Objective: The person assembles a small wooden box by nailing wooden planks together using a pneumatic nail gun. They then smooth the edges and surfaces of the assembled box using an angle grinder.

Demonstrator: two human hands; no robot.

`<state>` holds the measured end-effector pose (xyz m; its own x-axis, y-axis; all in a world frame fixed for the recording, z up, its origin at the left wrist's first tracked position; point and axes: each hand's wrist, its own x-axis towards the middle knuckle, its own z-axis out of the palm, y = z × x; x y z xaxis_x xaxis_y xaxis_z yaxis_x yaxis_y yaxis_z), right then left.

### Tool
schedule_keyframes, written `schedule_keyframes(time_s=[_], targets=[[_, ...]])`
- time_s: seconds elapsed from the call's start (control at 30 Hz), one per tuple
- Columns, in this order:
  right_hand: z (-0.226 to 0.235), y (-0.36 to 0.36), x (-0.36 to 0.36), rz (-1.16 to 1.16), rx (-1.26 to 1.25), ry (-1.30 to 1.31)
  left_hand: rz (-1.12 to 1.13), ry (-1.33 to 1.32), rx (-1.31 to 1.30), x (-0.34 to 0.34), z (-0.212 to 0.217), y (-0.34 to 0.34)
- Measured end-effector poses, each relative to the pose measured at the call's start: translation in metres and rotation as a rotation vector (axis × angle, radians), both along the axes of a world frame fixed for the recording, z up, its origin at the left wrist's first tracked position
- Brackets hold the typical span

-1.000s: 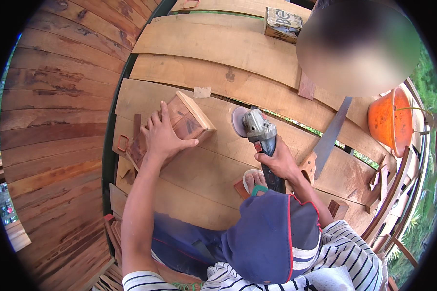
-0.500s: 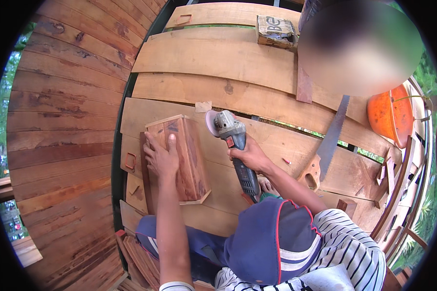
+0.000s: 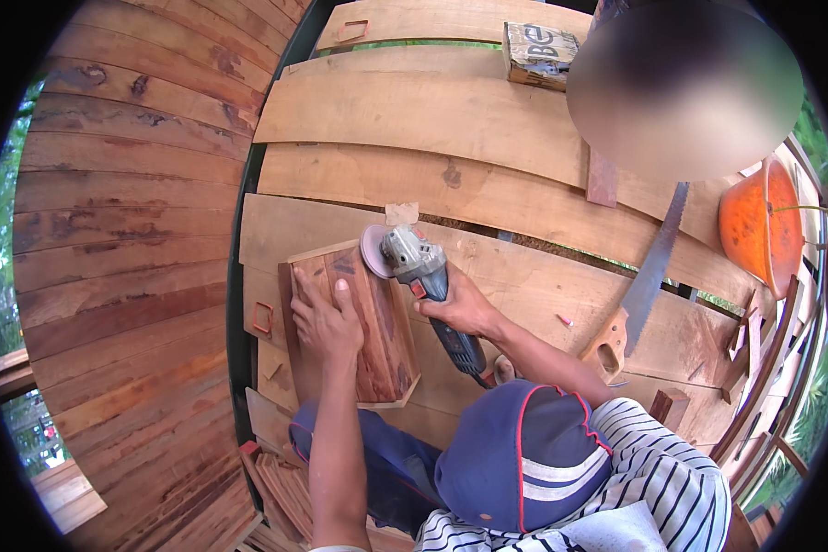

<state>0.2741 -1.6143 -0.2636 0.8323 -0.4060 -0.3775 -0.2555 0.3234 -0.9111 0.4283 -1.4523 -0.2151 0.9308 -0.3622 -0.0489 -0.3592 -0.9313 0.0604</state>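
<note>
My left hand [image 3: 327, 322] lies on a reddish-brown wooden box [image 3: 382, 331], fingers stretched and spread over its upper face. In my right hand [image 3: 460, 304] is an angle grinder [image 3: 425, 262], gripped round its dark body with the grey head pointing away from me. Its pale round disc [image 3: 374, 250] is at the box's far right edge and appears to touch it; whether it spins I cannot tell. The box rests on pale planks [image 3: 368, 115] beside my bent legs in blue trousers [image 3: 488, 460].
A handsaw [image 3: 653, 267] lies to the right, near an orange bucket [image 3: 743, 225] and wood offcuts [image 3: 750, 340]. A worn cardboard box [image 3: 540, 55] sits at the far side, beside a blurred person [image 3: 681, 92]. Gaps run between the planks. A plank wall [image 3: 138, 248] stands left.
The grinder has come closer to the wooden box, its disc now at the far right edge where a gap showed before. My left hand stays on the box. The whole view has shifted slightly.
</note>
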Motion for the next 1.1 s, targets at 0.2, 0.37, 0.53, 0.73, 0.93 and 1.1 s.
schedule_keyframes(time_s=[0.2,0.37,0.53,0.73,0.93,1.1], targets=[[-0.014,-0.007,0.002,0.034,-0.11,0.062,-0.074,-0.099,-0.019,0.003,-0.009,0.004],[-0.009,-0.007,0.003,0.018,-0.185,0.06,-0.066,-0.077,-0.018,0.003,-0.008,0.003],[-0.003,-0.011,0.005,0.035,-0.179,0.101,-0.065,-0.076,-0.012,0.003,-0.009,0.007],[0.005,-0.019,0.003,0.072,-0.25,0.177,-0.035,-0.009,-0.003,0.0,-0.004,0.001],[0.017,-0.023,0.006,0.109,-0.296,0.181,-0.042,-0.025,-0.035,0.004,-0.005,0.006],[0.022,-0.025,0.01,0.112,-0.361,0.134,-0.024,-0.017,-0.072,0.005,-0.005,0.008]])
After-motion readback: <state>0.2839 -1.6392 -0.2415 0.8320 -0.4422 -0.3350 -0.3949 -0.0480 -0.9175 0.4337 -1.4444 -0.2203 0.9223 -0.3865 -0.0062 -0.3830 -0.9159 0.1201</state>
